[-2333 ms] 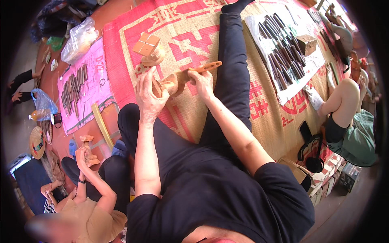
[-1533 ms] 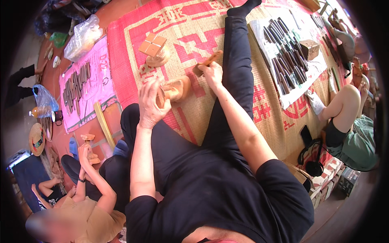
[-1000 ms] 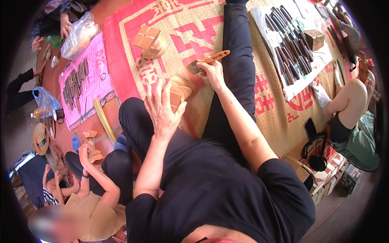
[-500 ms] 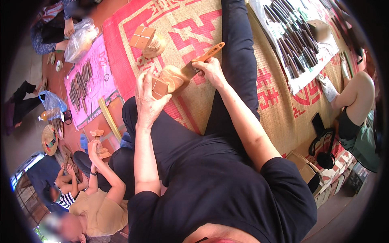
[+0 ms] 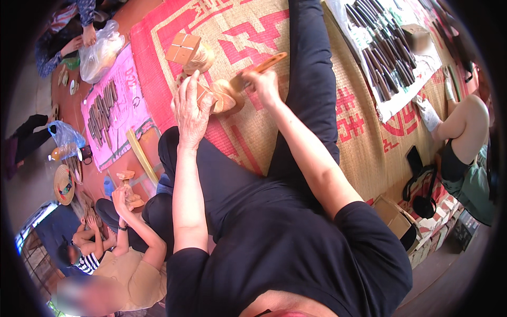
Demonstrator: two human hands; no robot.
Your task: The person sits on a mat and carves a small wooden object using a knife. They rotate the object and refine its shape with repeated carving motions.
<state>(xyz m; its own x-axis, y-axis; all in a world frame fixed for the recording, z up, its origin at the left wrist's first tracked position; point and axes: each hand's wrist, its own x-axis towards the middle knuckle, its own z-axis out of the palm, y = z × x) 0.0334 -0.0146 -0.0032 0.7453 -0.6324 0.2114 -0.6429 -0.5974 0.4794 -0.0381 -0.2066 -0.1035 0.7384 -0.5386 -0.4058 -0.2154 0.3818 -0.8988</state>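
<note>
The left hand [image 5: 191, 108] wraps its grip around a rounded wooden piece [image 5: 222, 98], fingers over the top so much of the wood is hidden; the piece sits just right of the palm, above the person's knee. The right hand [image 5: 262, 84] closes its grip on a wooden-handled tool [image 5: 261, 66], whose near end meets the piece while the handle slants far and right. Just beyond lies a second wooden block piece [image 5: 187, 50] on the red-and-tan woven mat [image 5: 253, 21]. Far right, dark carving tools [image 5: 383, 50] lie in rows on a white cloth.
</note>
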